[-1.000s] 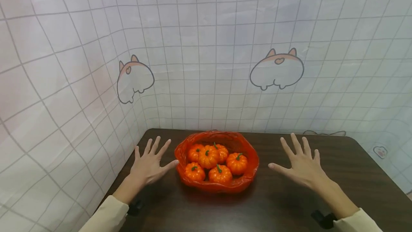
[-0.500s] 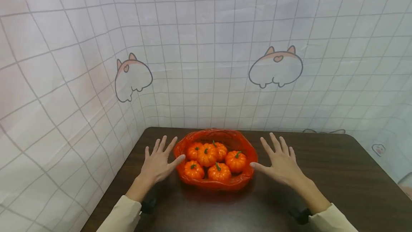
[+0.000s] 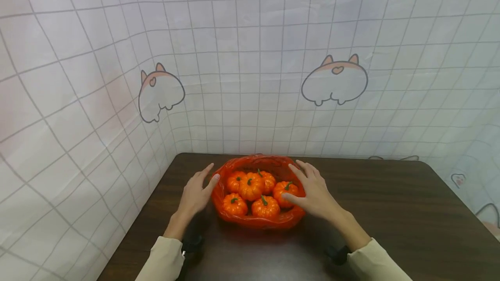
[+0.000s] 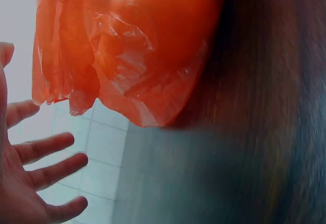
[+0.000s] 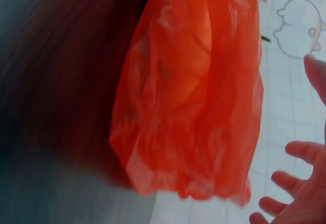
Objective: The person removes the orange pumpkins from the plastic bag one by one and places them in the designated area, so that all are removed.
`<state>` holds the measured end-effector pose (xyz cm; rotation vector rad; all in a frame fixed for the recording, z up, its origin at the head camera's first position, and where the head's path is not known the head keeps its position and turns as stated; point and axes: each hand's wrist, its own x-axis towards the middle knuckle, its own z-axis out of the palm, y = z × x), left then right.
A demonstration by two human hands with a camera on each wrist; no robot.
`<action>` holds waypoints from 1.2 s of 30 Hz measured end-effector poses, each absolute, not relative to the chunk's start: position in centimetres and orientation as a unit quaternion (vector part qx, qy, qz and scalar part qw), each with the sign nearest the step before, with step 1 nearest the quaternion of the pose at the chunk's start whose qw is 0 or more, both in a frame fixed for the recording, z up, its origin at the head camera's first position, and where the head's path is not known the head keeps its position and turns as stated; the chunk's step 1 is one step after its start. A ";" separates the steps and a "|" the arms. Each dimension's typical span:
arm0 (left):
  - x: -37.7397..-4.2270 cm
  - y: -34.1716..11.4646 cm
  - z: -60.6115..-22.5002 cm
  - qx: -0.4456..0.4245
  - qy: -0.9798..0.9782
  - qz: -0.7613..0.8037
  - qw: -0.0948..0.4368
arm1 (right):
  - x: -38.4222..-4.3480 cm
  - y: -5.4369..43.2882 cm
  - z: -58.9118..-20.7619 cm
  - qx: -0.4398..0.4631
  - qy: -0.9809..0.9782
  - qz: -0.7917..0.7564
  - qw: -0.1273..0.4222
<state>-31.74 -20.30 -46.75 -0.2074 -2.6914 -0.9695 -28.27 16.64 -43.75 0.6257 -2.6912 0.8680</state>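
Observation:
A red plastic bag (image 3: 269, 223) stands on the table with its mouth spread wide and its rim folded down. Inside lie several small orange pumpkins (image 3: 251, 187) with green stems. Beside the bag's left side is my left hand (image 3: 194, 196), fingers extended and thumb by the rim. My right hand (image 3: 315, 192) hovers over the right rim, its fingers spread and its thumb in front of the rightmost pumpkin in the head view. In both wrist views the fingers look apart from the crinkled bag wall. Neither hand holds anything.
The dark wood table (image 3: 390, 211) extends to the right and in front of the bag. A white grid-patterned cloth (image 3: 250, 77) with cartoon corgi prints hangs behind and along the left side. A thin dark cable (image 3: 488, 206) shows at the right edge.
Both hands have moved inward toward the bag, the right one farther leftward until it overlaps the rim. The fingers are less widely spread. The bag and pumpkins have stayed put.

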 end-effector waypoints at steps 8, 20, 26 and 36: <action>-32.7 -20.3 -47.8 -0.036 -0.882 -0.449 0.140 | -28.9 14.2 -43.9 0.237 -0.906 0.328 0.123; -33.5 -20.5 -48.9 -0.011 -0.807 -0.584 0.089 | -30.2 11.8 -44.3 0.235 -0.895 0.375 0.051; -33.7 -20.6 -49.2 -0.005 -0.769 -0.637 0.052 | -30.8 10.8 -44.9 0.237 -0.889 0.391 0.020; -33.9 -20.7 -49.1 -0.009 -0.754 -0.657 0.029 | -31.1 9.2 -45.3 0.225 -0.888 0.401 0.001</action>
